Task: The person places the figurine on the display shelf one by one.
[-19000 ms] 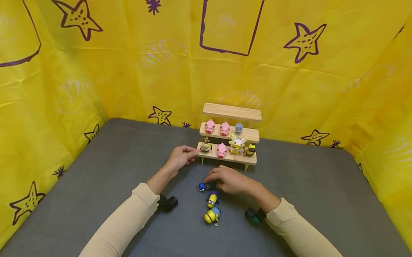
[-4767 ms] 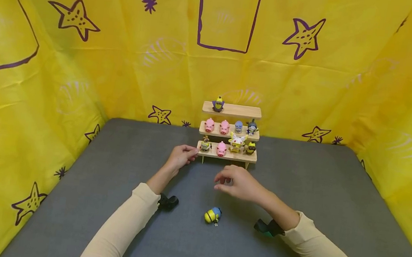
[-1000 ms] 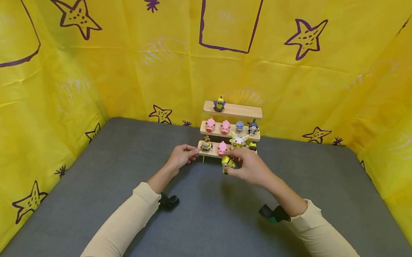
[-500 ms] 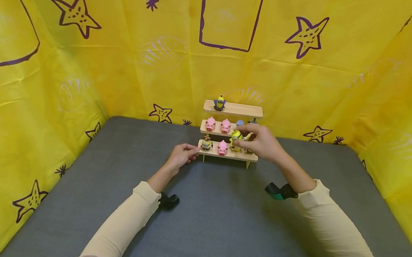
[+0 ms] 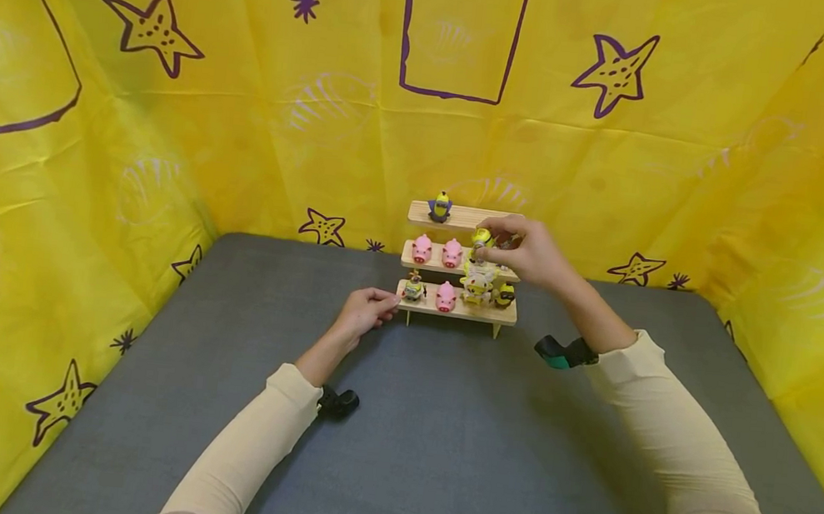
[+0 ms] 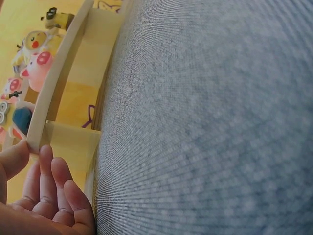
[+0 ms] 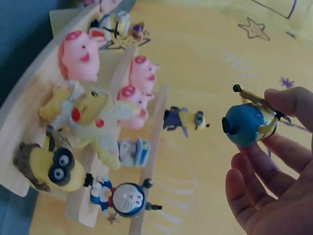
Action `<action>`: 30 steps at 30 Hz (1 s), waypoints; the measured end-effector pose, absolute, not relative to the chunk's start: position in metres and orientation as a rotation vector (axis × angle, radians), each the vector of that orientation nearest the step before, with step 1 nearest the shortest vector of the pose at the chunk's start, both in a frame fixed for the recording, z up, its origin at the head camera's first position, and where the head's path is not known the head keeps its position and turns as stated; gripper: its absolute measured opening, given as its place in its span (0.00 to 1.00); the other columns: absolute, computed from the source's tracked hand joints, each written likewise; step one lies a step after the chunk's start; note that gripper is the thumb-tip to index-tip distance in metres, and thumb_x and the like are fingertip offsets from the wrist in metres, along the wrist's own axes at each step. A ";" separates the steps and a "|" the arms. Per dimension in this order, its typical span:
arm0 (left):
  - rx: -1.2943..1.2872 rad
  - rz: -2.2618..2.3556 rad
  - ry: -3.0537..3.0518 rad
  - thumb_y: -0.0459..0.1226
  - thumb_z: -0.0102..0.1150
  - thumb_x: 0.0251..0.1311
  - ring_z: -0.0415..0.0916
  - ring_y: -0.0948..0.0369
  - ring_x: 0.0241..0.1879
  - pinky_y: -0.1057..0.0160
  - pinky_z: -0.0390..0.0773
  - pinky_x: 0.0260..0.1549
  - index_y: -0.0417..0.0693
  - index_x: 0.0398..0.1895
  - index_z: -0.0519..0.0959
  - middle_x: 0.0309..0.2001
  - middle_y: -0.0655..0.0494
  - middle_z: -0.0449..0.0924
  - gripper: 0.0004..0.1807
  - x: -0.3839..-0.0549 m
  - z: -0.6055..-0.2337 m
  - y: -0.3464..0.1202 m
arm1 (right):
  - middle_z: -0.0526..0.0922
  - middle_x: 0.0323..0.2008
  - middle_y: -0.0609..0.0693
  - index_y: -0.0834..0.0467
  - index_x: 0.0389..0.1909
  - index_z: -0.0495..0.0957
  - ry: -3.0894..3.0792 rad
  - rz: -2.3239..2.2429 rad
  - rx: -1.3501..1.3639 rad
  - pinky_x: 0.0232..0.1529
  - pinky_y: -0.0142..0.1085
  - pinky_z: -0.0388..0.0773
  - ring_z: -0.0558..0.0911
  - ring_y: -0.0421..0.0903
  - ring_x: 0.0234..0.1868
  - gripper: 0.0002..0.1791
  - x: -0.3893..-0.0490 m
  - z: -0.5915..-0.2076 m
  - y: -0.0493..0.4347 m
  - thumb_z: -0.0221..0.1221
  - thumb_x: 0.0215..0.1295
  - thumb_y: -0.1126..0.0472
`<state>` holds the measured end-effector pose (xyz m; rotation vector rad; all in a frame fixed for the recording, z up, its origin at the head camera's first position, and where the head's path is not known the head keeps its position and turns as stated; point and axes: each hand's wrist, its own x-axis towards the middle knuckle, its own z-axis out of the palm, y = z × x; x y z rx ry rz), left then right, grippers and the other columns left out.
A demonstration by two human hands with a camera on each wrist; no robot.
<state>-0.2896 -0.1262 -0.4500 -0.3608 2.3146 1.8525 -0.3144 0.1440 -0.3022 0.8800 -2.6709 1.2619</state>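
Note:
My right hand (image 5: 536, 257) pinches a small yellow-and-blue minion figurine (image 5: 482, 237) between thumb and fingers, in front of the middle and top boards of a three-step wooden display shelf (image 5: 472, 315). In the right wrist view the minion (image 7: 246, 125) lies sideways in the fingertips, apart from the shelf. My left hand (image 5: 363, 310) pinches the left end of the lowest board; its thumb and forefinger grip that board edge (image 6: 41, 115) in the left wrist view. Alone on the top board stands a caped minion (image 5: 440, 207).
Pink pigs (image 5: 445, 297) stand on the lower two boards. Beside them are a yellow figure in a white hood (image 5: 477, 287), a goggled minion (image 5: 504, 294) and a Doraemon figure (image 7: 128, 199). Grey cloth (image 5: 422, 451) covers the table; yellow fabric (image 5: 242, 147) hangs behind.
The minion, lying on the table 4.8 seconds ago, has been picked up and raised past the lower boards by my right hand. Other figures moved from table to shelf earlier. My left hand stays put.

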 end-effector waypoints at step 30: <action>-0.342 1.859 2.317 0.41 0.61 0.64 0.76 0.67 0.29 0.67 0.75 0.33 0.41 0.47 0.82 0.36 0.53 0.84 0.14 -0.291 -0.450 -0.127 | 0.79 0.55 0.64 0.62 0.60 0.75 -2.846 1.228 0.578 0.53 0.50 0.73 0.77 0.60 0.55 0.22 -0.391 -0.305 0.122 0.61 0.65 0.62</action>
